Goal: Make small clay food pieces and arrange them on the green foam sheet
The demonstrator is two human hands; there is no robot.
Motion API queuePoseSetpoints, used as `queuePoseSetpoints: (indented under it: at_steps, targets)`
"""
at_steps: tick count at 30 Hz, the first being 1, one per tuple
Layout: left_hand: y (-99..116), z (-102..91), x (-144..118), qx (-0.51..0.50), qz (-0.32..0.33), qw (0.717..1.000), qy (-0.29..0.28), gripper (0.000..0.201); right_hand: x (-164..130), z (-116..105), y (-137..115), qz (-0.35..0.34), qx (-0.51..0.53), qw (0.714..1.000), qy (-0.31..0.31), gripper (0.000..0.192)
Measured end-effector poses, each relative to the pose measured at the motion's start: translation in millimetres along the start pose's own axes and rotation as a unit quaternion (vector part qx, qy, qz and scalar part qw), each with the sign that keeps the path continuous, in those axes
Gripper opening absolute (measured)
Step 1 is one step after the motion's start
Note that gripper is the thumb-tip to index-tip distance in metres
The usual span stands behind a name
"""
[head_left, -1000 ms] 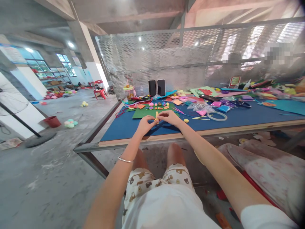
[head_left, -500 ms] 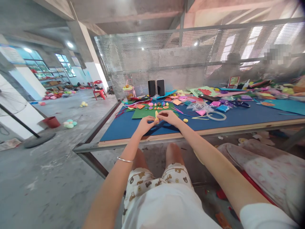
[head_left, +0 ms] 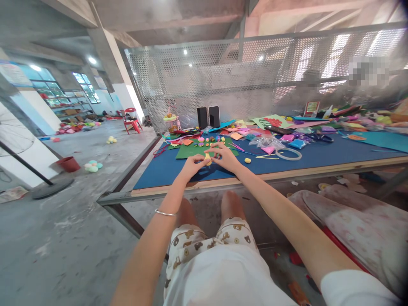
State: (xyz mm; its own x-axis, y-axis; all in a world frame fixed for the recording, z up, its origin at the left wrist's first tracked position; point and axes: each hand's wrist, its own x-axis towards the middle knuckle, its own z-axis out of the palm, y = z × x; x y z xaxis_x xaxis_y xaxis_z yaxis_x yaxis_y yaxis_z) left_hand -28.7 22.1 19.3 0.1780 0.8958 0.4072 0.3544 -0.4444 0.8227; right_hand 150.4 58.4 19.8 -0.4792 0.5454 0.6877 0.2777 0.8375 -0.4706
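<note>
Over the front part of the blue table top, my left hand (head_left: 193,166) pinches a small piece of yellow modelling clay (head_left: 208,159) between thumb and fingers. My right hand (head_left: 225,158) curves around the same piece from the right, index finger across its top and thumb at its side. A loose yellow clay ball (head_left: 247,160) lies to the right of my hands. Behind them is a green sheet (head_left: 185,151) bearing several small coloured clay shapes (head_left: 201,139); my right hand partly covers it.
Two phones (head_left: 214,117) stand upright behind the green sheet, near a decorated cup (head_left: 172,123). Rightward lie a clear ring of tape (head_left: 288,154), clay packets (head_left: 297,144) and coloured paper (head_left: 270,122). A perforated metal screen (head_left: 210,80) rises behind. Another person's legs (head_left: 344,216) show at right.
The yellow clay has tipped from upright to lower and looks more compact. My right fingers have loosened from a pinch and spread over it. The left hand keeps its hold.
</note>
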Motion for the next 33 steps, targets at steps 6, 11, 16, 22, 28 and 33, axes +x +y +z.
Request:
queuePoseSetpoints:
  at_steps: [6,11,16,22,28,33]
  targets:
    - [4.6,-2.5,-1.9,-0.023,-0.021,0.999,0.026,0.045,-0.3,4.7,2.3,-0.029,-0.005,0.999,-0.028,0.016]
    - [6.3,-3.0,-1.6,-0.036,-0.032,0.998,0.036,0.048,0.9,6.9,2.3,-0.035,-0.003,0.999,-0.038,0.011]
    - [5.1,-3.3,-1.2,-0.053,-0.033,0.998,0.033,0.045,1.0,6.9,0.1,-0.019,0.008,0.998,-0.054,0.012]
    - [3.6,-4.0,-1.4,-0.063,-0.026,0.997,0.033,0.041,-1.0,7.4,-0.6,0.014,0.040,0.996,-0.079,0.021]
    - [5.2,-3.6,-2.1,-0.072,-0.019,0.997,0.026,0.038,-0.6,6.6,-0.2,0.045,0.069,0.992,-0.100,0.029]
    - [9.8,-2.7,-3.7,-0.074,-0.009,0.997,0.028,0.038,-0.4,5.8,0.6,0.064,0.083,0.987,-0.121,0.025]
